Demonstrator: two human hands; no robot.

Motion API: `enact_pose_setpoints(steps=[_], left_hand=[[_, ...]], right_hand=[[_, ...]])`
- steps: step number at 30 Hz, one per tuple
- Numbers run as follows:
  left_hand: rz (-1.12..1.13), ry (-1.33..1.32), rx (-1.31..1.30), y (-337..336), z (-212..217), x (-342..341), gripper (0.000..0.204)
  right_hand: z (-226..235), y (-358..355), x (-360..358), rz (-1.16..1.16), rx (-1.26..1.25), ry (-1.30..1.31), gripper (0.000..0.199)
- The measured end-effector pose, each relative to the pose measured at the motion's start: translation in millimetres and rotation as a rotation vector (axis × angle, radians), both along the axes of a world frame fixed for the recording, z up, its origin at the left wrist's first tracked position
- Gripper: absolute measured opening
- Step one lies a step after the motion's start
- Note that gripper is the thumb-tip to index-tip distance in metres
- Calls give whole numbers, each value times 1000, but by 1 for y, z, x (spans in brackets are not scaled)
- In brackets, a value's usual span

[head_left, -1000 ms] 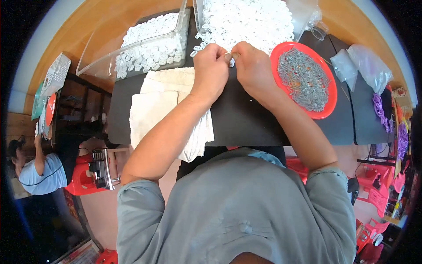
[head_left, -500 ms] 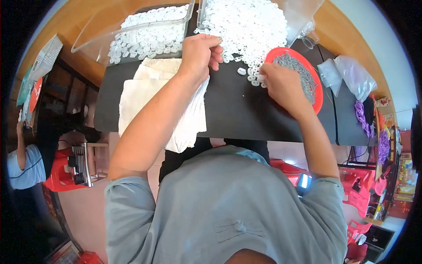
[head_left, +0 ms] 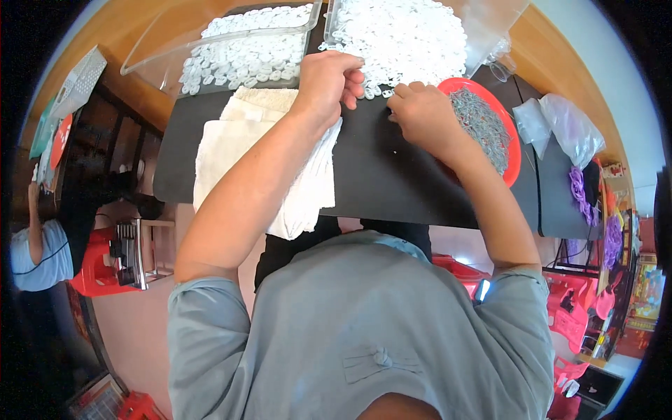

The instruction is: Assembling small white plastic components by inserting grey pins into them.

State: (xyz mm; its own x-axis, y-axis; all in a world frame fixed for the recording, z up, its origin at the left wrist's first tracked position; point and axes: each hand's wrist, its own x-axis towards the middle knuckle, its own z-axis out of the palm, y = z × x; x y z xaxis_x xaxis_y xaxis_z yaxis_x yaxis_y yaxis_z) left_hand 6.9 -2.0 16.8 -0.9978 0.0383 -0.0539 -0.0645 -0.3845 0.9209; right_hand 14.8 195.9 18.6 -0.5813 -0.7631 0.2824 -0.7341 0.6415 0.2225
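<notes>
My left hand [head_left: 329,85] hovers at the near edge of a heap of small white oval plastic pieces [head_left: 395,42], its thumb pressed toward the curled fingers; whatever is in them is too small to make out. A short way to its right, my right hand [head_left: 425,115] is closed, fingertips bent down over the near edge of the heap; they hide what they hold. Beside the right wrist lies a red plate [head_left: 516,150] filled with small grey metal pieces [head_left: 483,126], perhaps nails. Folded cream cloths [head_left: 238,150] lie under my left forearm.
A clear plastic bin [head_left: 175,52] with more white pieces stands at the back left. Clear plastic bags [head_left: 570,129] lie on the right of the dark table [head_left: 371,178], near purple cord [head_left: 577,185]. At far left another person's arm [head_left: 33,217] reaches to another table.
My right hand has moved left, from the loose pieces beside the red plate toward my left hand. The left hand keeps its pose. The whole view has shifted slightly.
</notes>
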Motion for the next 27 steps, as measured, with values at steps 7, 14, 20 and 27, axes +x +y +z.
enact_pose_setpoints(steps=[7, 14, 20, 27], left_hand=[[-19, -10, 1, 3, 1, 2, 12], [-55, -7, -47, 3, 2, 3, 12], [-75, -19, -49, 4, 2, 6, 12], [17, -22, -15, 0, 0, 2, 12]], right_hand=[[-1, 2, -9, -91, -235, -17, 9], [35, -1, -5, -423, -1102, -1045, 19], [54, -13, -1, -311, -1287, -1175, 18], [148, -85, -62, 84, -1188, -746, 26]])
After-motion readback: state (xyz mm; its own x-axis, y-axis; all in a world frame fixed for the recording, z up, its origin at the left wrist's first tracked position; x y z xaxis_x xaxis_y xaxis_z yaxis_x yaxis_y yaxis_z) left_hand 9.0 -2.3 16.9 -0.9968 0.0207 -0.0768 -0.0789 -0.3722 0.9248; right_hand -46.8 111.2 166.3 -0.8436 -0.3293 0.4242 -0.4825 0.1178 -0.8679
